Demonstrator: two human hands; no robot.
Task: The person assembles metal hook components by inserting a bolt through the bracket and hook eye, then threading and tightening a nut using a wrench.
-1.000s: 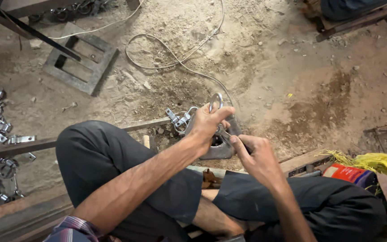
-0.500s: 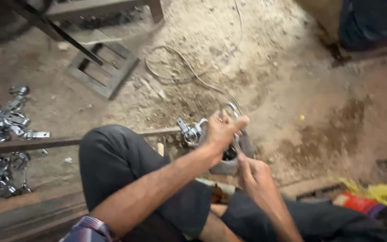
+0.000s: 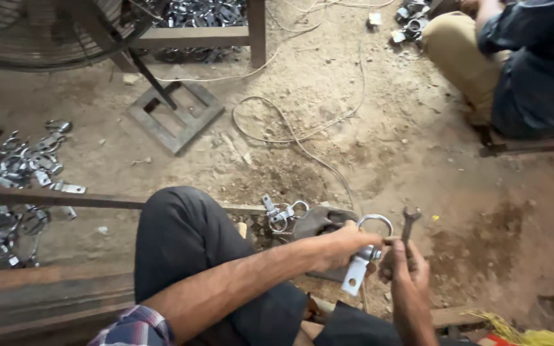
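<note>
I observe the left hand (image 3: 340, 247) closed around a metal ring clamp (image 3: 367, 253), held above the dirt floor (image 3: 367, 147) just in front of the knees. The right hand (image 3: 405, 264) is clenched on a spanner (image 3: 408, 223), its open jaw pointing up, just beside the clamp's ring. A second clamp (image 3: 281, 213) lies near a grey metal block (image 3: 318, 221). Loose clamps (image 3: 24, 163) are heaped at far left.
</note>
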